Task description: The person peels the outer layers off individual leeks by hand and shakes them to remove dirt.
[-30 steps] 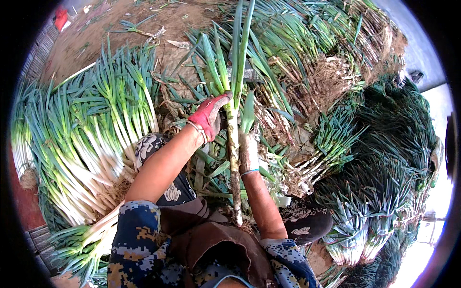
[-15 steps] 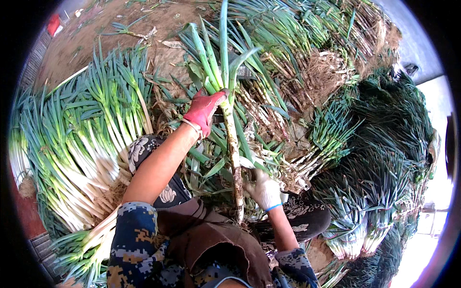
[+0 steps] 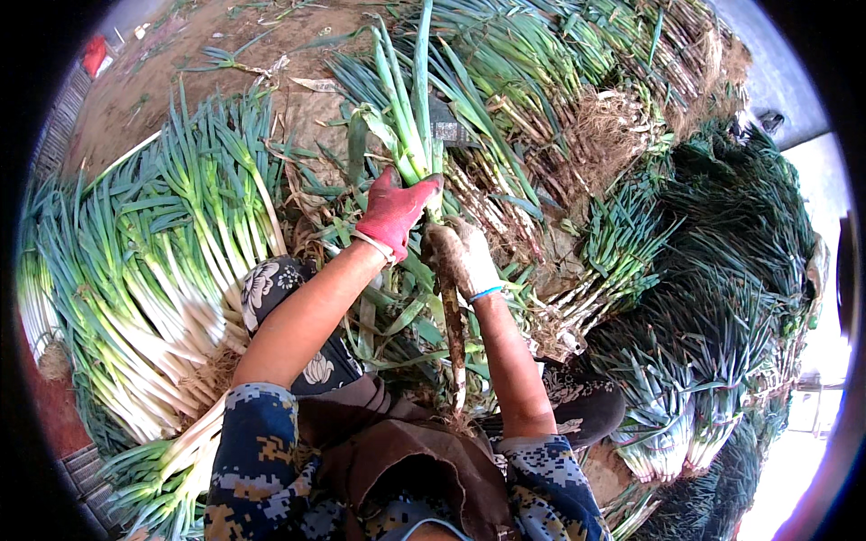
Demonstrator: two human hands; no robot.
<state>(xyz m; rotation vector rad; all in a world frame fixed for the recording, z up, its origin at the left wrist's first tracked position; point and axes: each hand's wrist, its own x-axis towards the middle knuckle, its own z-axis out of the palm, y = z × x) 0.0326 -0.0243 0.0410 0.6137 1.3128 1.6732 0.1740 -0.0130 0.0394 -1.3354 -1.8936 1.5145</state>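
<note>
My left hand (image 3: 399,213), in a red glove, is closed around a large green onion (image 3: 457,347) where its leaves meet the stalk. Just below, my right hand (image 3: 467,260), in a dirty white glove, wraps the upper part of the same stalk. The onion stands nearly upright in front of me, green leaves away and roots toward my lap. Brown, soiled skin covers much of the stalk, while its lower end looks paler. My fingers hide the part between the leaves and the mid-stalk.
Cleaned green onions (image 3: 158,298) with white stalks lie in a big pile at left. Unpeeled onions (image 3: 532,144) with brown roots are heaped at the far right. Dark-leaved bundles (image 3: 722,270) stack along the right. Stripped leaves (image 3: 397,316) litter the ground between my knees.
My right hand has moved up the stalk from its lower half to just beneath my left hand. A long leaf that hung beside the stalk and one bent top leaf have shifted.
</note>
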